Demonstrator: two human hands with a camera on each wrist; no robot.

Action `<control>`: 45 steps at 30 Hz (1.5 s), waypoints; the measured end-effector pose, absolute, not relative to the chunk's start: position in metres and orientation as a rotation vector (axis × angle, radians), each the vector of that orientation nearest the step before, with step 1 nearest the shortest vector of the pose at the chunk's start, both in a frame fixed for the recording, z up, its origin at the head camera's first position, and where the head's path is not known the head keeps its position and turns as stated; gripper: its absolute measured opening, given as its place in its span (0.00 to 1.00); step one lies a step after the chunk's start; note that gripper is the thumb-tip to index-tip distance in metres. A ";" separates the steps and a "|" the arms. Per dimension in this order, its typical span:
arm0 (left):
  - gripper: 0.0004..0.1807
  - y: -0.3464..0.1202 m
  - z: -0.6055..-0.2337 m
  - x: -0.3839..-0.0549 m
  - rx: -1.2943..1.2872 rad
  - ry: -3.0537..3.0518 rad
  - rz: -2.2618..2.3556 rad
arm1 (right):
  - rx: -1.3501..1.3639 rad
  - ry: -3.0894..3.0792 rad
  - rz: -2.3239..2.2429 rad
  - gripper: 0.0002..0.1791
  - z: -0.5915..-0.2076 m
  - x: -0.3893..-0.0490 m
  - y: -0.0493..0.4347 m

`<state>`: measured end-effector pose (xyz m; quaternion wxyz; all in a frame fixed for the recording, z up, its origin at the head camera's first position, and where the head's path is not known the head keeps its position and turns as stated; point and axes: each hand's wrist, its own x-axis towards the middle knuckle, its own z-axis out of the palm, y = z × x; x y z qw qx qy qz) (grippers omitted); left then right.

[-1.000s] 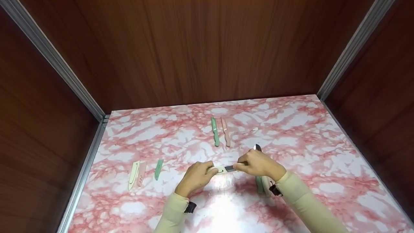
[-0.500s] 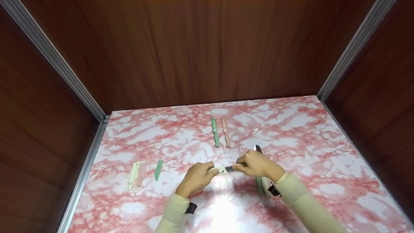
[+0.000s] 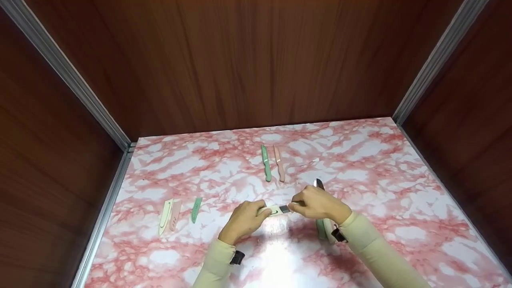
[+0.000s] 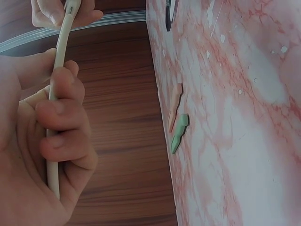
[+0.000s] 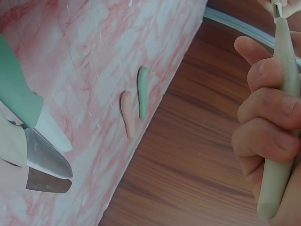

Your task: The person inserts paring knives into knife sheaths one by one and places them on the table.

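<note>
My left hand (image 3: 243,221) grips a cream knife sheath (image 3: 274,211), fingers curled round it in the left wrist view. A cream-handled knife (image 5: 275,186) is in my right hand (image 3: 320,203), with fingers wrapped round its handle. The blade points left and is partly inside the sheath. Only a short dark stretch of blade (image 3: 284,209) shows between the two hands. Both are held above the table.
A green knife (image 3: 266,166) and a pink knife (image 3: 280,166) lie farther back. Cream (image 3: 165,218), pink (image 3: 175,216) and green (image 3: 196,210) sheaths lie at left. Under my right forearm are green and cream handles (image 3: 321,229), with metal blades (image 5: 49,155) in the right wrist view.
The exposed stretch of blade has become slightly shorter as the sheath and knife have come closer together. My left hand has shifted a little to the right. Everything on the table stays put.
</note>
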<state>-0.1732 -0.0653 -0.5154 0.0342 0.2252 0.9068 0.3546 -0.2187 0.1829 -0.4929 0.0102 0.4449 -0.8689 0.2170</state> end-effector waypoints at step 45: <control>0.15 -0.062 -0.513 -0.172 0.676 2.813 1.032 | 1.418 -2.727 0.685 0.22 -0.491 -0.218 0.177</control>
